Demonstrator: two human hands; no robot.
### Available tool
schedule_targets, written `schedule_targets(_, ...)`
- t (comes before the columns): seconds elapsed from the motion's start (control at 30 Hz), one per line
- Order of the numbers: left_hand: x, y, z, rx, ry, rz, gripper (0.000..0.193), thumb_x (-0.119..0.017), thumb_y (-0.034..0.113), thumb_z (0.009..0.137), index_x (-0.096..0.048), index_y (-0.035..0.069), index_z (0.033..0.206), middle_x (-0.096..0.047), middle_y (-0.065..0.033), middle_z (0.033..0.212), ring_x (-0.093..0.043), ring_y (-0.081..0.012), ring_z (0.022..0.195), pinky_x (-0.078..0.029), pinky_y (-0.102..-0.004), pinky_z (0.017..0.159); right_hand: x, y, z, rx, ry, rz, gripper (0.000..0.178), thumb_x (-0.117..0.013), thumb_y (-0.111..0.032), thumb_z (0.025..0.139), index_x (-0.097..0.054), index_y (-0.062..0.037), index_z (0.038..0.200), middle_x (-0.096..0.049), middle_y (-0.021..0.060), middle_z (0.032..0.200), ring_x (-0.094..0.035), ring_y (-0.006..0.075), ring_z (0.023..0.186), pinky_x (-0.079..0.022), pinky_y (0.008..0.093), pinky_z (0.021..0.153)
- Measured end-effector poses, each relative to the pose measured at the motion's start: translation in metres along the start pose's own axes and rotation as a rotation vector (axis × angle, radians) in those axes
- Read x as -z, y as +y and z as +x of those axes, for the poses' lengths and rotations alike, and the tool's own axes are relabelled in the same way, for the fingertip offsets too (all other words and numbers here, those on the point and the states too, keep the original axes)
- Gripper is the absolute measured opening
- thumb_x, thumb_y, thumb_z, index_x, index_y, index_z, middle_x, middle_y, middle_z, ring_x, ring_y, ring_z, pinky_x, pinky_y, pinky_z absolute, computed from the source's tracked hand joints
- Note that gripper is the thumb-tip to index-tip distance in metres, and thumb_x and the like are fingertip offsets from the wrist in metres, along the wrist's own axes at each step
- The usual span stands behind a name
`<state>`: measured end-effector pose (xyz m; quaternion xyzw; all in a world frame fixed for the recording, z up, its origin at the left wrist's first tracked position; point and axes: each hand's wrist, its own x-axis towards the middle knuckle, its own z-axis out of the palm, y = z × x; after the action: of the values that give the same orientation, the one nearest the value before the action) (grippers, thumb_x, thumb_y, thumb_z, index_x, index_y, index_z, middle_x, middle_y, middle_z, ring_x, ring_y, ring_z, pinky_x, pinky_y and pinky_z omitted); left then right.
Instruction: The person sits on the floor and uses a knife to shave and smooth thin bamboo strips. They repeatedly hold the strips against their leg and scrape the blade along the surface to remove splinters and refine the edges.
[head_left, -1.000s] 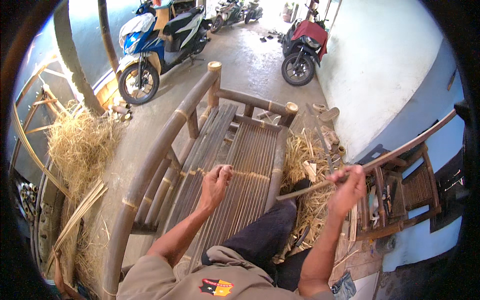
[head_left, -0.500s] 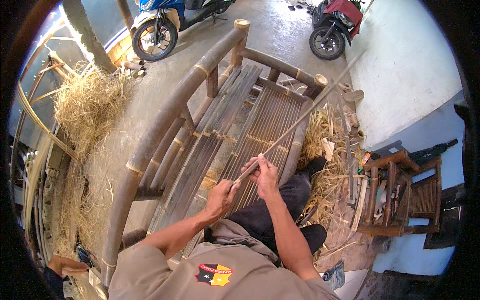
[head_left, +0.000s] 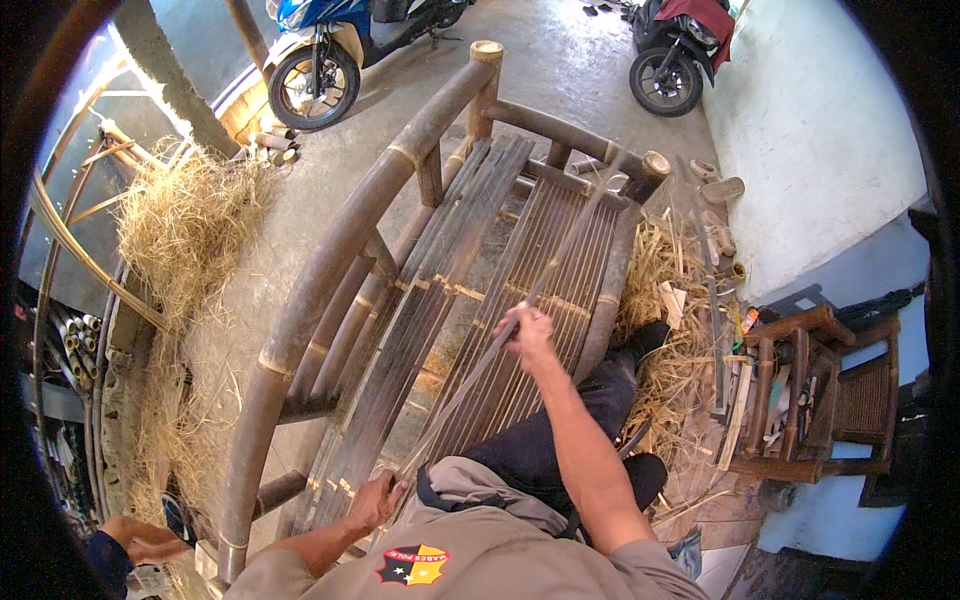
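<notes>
A long, thin bamboo slat [head_left: 467,390] slants over the seat of a bamboo bench [head_left: 335,243]. My right hand [head_left: 527,333] is closed round its middle. Low down, close to my body, my left hand [head_left: 375,502] is closed at the slat's near end, beside the dark seat slats [head_left: 385,375]. The slat's far end reaches toward the bench's far armrest [head_left: 560,125], blurred. An open gap divides the dark slats from the narrower slats [head_left: 545,290] on the right.
Straw-like shavings lie left [head_left: 190,215] and right [head_left: 670,270] of the bench. A small bamboo chair [head_left: 815,400] holding tools stands at right. Two motorbikes, one blue [head_left: 315,80] and one dark [head_left: 668,75], are parked beyond. Another person's hand [head_left: 150,542] shows at lower left.
My left hand has moved down and left, toward my body, with the slat's near end. My right hand stays near mid-slat, now farther from the left. The slat stands steeper across the view.
</notes>
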<state>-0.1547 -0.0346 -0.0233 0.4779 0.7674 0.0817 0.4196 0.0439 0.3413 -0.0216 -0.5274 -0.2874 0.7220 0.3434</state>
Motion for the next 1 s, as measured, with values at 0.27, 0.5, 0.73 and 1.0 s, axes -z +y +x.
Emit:
schedule_targets(0.27, -0.017, -0.025, -0.023, 0.164, -0.048, 0.036, 0.045, -0.037, 0.043, 0.101, -0.054, 0.001, 0.103, -0.062, -0.0313, 0.083, -0.06, -0.0509, 0.084, -0.045, -0.0554, 0.073, -0.034, 0.058, -0.012, -0.066, -0.125, -0.094, 0.026, -0.041, -0.031, 0.103, -0.047, -0.0058, 0.101, -0.066, 0.012, 0.084, -0.068, 0.0251, 0.066, -0.058, 0.0409, 0.054)
schedule_targets(0.5, -0.023, -0.051, -0.057, 0.212, -0.15, -0.026, 0.057, -0.029, 0.046, 0.101, -0.062, 0.0, 0.096, -0.063, -0.0298, 0.083, -0.06, -0.0502, 0.083, -0.044, -0.0567, 0.074, -0.04, 0.089, -0.007, -0.266, -0.231, -0.166, 0.031, -0.035, -0.033, 0.105, -0.047, -0.0066, 0.095, -0.064, 0.0116, 0.08, -0.067, 0.0264, 0.064, -0.057, 0.0424, 0.055)
schedule_targets(0.73, -0.021, -0.043, -0.071, 0.303, -0.15, -0.004, 0.059, -0.028, 0.047, 0.101, -0.063, 0.001, 0.092, -0.063, -0.0283, 0.08, -0.06, -0.0498, 0.081, -0.045, -0.0548, 0.073, -0.044, 0.103, -0.012, -0.357, -0.237, -0.201, 0.031, -0.035, -0.035, 0.104, -0.047, -0.0058, 0.1, -0.063, 0.0119, 0.08, -0.068, 0.027, 0.072, -0.058, 0.0432, 0.061)
schedule_targets(1.0, -0.022, -0.046, -0.072, 0.284, -0.145, -0.007, 0.059, -0.028, 0.049, 0.101, -0.063, 0.002, 0.097, -0.064, -0.0274, 0.08, -0.061, -0.0489, 0.08, -0.046, -0.055, 0.072, -0.049, 0.095, -0.012, -0.357, -0.289, -0.237, 0.032, -0.033, -0.035, 0.105, -0.047, -0.0059, 0.099, -0.064, 0.0118, 0.08, -0.069, 0.0258, 0.074, -0.057, 0.04, 0.058)
